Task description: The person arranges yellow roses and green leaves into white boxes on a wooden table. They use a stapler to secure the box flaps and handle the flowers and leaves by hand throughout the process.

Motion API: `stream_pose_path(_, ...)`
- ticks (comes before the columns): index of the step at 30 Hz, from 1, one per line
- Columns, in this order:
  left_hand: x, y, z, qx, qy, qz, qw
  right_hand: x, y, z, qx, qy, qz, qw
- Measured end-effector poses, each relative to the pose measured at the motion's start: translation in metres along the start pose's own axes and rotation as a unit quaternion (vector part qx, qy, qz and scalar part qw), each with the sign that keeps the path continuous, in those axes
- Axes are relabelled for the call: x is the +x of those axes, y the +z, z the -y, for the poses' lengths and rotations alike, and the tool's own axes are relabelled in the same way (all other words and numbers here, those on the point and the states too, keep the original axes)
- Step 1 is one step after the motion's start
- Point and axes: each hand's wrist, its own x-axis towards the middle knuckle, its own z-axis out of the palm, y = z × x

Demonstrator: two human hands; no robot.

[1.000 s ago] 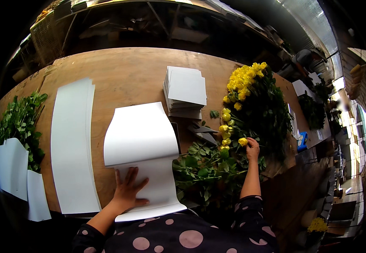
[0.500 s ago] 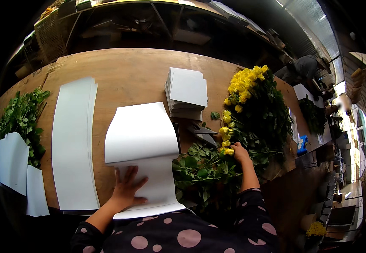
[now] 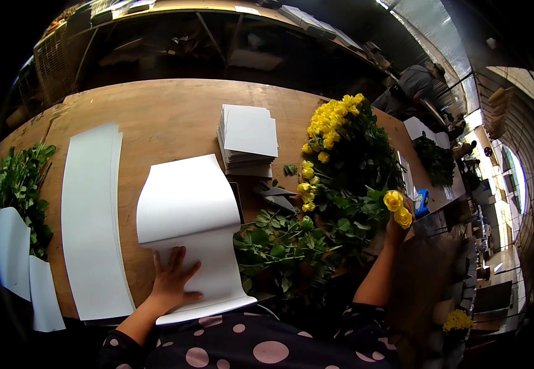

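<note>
Right: two round yellow rose blooms (image 3: 395, 202). Farther: heaped leafy rose stems (image 3: 365, 150), dark green, heads yellow. Near centre: curled paper sheet (image 3: 178, 197), plain white. Flat wooden tabletop (image 3: 156, 114): brown. Fabric garment (image 3: 248, 350): black, pale-pink dots.

Mesh crate (image 3: 56, 64) upper left; co-worker (image 3: 415, 83) upper right

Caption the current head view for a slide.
The left hand rests spread on white paper while the right hand holds two yellow flowers.
</note>
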Motion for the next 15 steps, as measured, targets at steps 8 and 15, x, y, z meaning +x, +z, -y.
stream_pose_path(8, -0.005, 0.0, 0.002, -0.013, 0.01, -0.028, 0.999, 0.039, -0.004, 0.102, 0.056, -0.021, 0.108, 0.992)
stream_pose_path(15, -0.008, 0.002, 0.006, -0.025, 0.015, -0.054, 0.998, 0.052, 0.021, 0.178, 0.12, -0.01, 0.231, 0.965)
